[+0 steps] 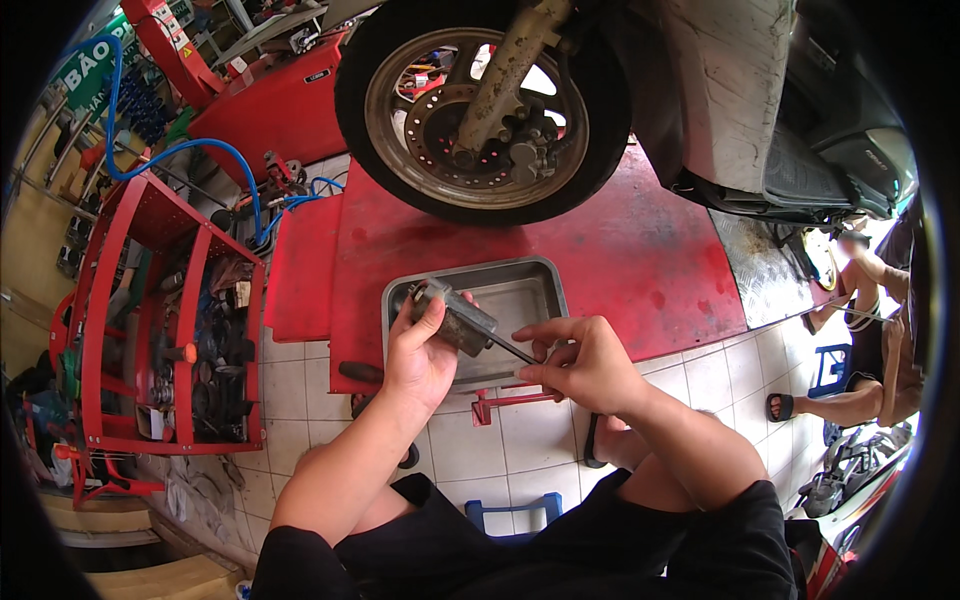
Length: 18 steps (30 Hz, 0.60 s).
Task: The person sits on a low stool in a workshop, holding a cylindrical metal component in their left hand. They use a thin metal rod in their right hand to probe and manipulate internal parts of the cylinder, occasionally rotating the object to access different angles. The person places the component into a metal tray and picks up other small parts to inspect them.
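Note:
My left hand (418,362) is wrapped round a dirty grey metal part (468,326), roughly cylindrical, tilted down toward the right. The part's exact kind cannot be made out. A thin dark rod (516,350) runs along its upper side and sticks out to the right. My right hand (592,368) pinches the rod's free end between thumb and fingers. Whether the rod is fixed to the part or only rests against it is unclear. Below both hands lies a grey metal tray (531,297), its inside partly hidden by them.
The tray sits on a red lift platform (640,270) under a motorcycle's front wheel (430,190). A dark handle (360,371) juts out beside the tray. Left stands a red tool cart (98,330) near a blue hose (225,147). Another person (880,350) sits at the right. A blue stool (515,510) shows below.

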Available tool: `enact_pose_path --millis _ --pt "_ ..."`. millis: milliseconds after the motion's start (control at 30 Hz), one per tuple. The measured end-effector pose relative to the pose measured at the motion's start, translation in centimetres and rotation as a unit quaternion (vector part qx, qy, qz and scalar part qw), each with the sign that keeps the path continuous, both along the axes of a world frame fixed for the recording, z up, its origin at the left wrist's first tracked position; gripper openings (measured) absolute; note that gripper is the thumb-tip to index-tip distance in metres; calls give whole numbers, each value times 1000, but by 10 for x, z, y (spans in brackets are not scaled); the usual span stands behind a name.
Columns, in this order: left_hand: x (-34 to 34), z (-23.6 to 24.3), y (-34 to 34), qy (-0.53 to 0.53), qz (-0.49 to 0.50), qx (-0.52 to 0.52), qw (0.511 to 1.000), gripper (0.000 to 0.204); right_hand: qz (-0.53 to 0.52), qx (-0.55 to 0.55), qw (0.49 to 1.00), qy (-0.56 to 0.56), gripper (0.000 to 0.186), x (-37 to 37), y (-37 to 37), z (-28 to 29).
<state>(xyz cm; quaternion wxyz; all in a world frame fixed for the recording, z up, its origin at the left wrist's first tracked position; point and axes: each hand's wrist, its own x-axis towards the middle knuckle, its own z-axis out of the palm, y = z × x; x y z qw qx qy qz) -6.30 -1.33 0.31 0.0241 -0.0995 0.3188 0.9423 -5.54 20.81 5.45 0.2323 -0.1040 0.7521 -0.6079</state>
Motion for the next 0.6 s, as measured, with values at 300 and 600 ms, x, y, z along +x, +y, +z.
enact_pose_path --millis 300,600 --pt "-4 -11 -3 10 -8 14 1000 35 -6 -21 997 -73 26 -10 5 -6" --pt "-7 -14 -3 8 19 -127 992 47 4 -195 955 -222 32 -6 -3 -26"
